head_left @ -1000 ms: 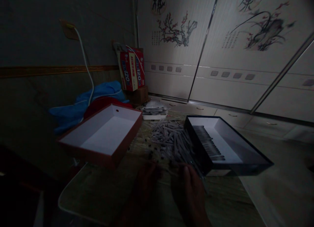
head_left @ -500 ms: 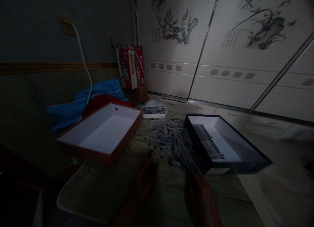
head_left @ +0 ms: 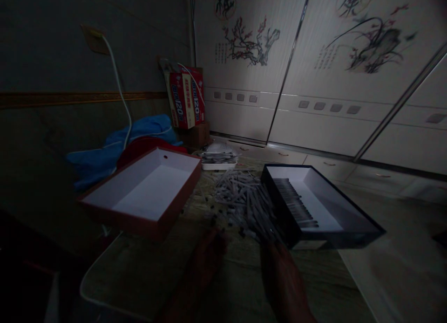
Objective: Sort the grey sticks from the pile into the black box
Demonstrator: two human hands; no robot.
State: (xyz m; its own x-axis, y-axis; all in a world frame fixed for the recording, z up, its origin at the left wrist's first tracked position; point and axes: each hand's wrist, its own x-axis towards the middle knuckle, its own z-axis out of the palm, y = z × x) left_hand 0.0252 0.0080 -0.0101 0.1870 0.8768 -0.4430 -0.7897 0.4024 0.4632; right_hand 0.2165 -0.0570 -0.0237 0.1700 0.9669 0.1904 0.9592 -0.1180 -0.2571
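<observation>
Grey strip heap, two boxes, two hands

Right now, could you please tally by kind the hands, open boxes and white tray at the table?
Hands, left hand and right hand: 2
Open boxes, red-brown box and dark box: 2
White tray: 1
Total: 5
The loose thin pieces overlap too much to count.

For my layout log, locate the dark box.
In the head view, the dark box sits at the right edge of the table, beside the pile of slender pieces and beyond the right hand.
</observation>
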